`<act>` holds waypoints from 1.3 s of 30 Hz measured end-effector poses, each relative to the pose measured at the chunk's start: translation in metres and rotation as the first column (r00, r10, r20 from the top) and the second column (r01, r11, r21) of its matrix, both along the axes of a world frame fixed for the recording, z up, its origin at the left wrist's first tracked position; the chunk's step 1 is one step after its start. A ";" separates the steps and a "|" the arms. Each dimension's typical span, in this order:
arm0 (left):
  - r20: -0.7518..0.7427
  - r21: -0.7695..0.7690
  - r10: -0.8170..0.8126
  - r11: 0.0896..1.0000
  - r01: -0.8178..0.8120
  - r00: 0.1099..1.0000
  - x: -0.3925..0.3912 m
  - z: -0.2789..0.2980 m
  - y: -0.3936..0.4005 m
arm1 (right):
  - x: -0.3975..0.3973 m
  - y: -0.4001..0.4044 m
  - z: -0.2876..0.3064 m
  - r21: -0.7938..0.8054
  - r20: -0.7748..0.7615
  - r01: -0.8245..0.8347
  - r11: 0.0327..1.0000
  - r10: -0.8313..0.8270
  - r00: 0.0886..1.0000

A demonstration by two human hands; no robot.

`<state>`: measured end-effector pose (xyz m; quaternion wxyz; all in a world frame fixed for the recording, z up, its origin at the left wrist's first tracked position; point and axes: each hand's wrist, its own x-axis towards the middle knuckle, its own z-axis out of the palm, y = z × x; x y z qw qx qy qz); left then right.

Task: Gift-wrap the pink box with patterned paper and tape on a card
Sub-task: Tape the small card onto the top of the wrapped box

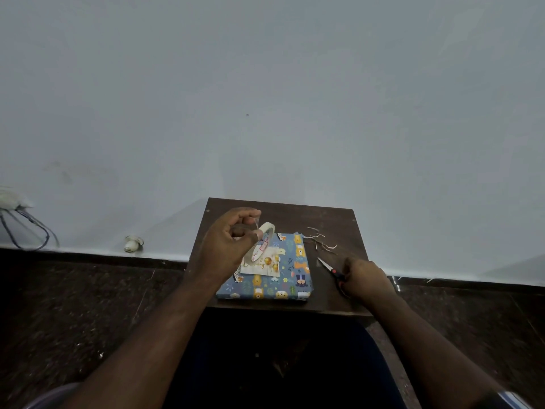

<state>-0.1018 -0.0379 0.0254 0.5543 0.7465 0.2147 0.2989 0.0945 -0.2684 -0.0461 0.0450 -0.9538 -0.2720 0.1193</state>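
Observation:
The box, wrapped in blue paper printed with small animals, lies flat on a small dark wooden table. A white birthday card with gold balloons rests on its top. My left hand holds a roll of clear tape above the card, thumb and fingers pinching at the tape's loose end. My right hand rests on the table to the right of the box, its fingers curled round the handles of small scissors whose blades point up-left.
Thin paper trimmings lie on the table behind the scissors. Dark stone floor surrounds the table. A plain white wall stands behind it, with cables at far left and a small white object by the skirting.

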 end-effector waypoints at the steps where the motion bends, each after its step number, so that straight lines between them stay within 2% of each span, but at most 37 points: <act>1: -0.005 0.022 -0.010 1.000 0.010 1.000 0.000 -0.001 0.001 | 0.000 0.000 0.002 0.016 -0.005 0.022 1.000 -0.022 1.000; 4: -0.018 0.077 -0.024 0.997 0.025 1.000 0.000 -0.003 0.006 | 0.003 0.002 0.009 0.135 -0.057 0.097 0.986 -0.090 0.994; 7: -0.017 0.107 -0.012 0.994 0.014 1.000 0.000 -0.002 0.009 | 0.001 0.011 0.019 0.380 -0.230 0.162 0.911 -0.077 0.970; 10: -0.016 0.097 -0.001 0.995 0.002 1.000 0.003 -0.002 0.010 | -0.012 0.031 0.042 0.631 -0.504 0.315 0.709 0.066 0.861; 12: -0.026 0.092 -0.002 0.996 0.005 1.000 0.003 -0.002 0.012 | -0.017 0.054 0.061 0.698 -0.562 0.353 0.623 0.172 0.809; 15: -0.035 0.058 -0.024 0.998 0.026 0.999 0.002 -0.001 0.014 | -0.019 0.086 0.082 0.745 -0.558 0.332 0.579 0.268 0.785; 20: -0.039 0.021 -0.025 0.999 0.026 0.999 0.004 0.004 0.020 | -0.030 0.109 0.086 0.740 -0.539 0.251 0.624 0.326 0.776; 22: -0.042 0.010 -0.015 1.000 0.015 0.999 0.006 0.004 0.022 | -0.038 0.108 0.081 0.727 -0.570 0.270 0.631 0.337 0.749; 27: -0.016 -0.006 0.023 1.000 -0.023 1.000 0.010 0.001 0.019 | -0.064 0.103 0.071 0.722 -0.664 0.420 0.550 0.380 0.644; 32: -0.025 -0.004 0.035 0.999 -0.036 0.999 0.009 -0.001 0.013 | -0.073 0.094 0.068 0.723 -0.677 0.457 0.519 0.401 0.616; 37: -0.030 -0.039 0.006 0.999 -0.008 1.000 0.005 -0.002 0.013 | -0.042 0.067 0.083 0.687 -0.659 0.253 0.681 0.439 0.610; 39: -0.030 -0.080 -0.014 0.997 0.012 0.999 0.004 -0.001 0.013 | -0.028 0.060 0.090 0.645 -0.635 0.129 0.753 0.435 0.638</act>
